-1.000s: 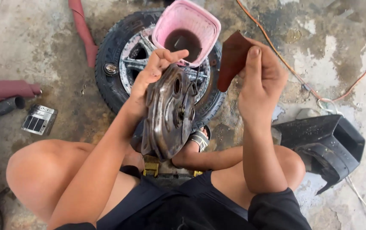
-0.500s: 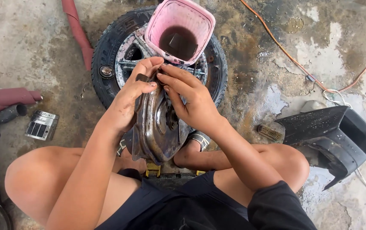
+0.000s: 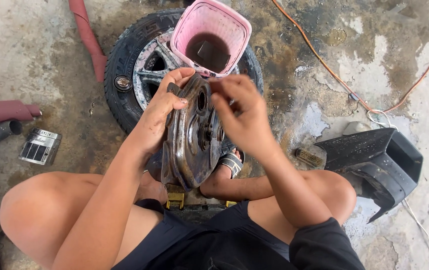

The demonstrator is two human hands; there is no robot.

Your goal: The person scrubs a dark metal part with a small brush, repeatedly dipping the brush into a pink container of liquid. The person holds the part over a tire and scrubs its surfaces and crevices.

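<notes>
A person squatting on a stained concrete floor (image 3: 34, 45) is holding a grimy metal engine cover (image 3: 192, 137) upright between the knees; the left hand (image 3: 162, 115) is clamping its upper left edge, thumb lying across the near face and fingers wrapping over the top rim; the right hand (image 3: 242, 117) is hovering at the cover's upper right, fingers bunched loosely together as if pinching something small, though what, if anything, they are gripping cannot be told from this angle. The cover's long axis is running from its top, near the fingers, down towards the person's lap, its holed face turning towards the right hand, which is the nearer of the two to the central holes. Just beyond the cover, a small motorcycle wheel (image 3: 124, 85) is lying flat on the floor; a pink plastic basket (image 3: 237, 30) is sitting on it, holding dark liquid with a dark flat piece showing in it. A black plastic fairing piece (image 3: 374, 160) is lying to the right, near the knee; an orange cable (image 3: 324, 65) is trailing across the floor behind it; a small finned metal part (image 3: 39, 146) is resting well apart on the left, near a red rolled hose (image 3: 87, 35).
</notes>
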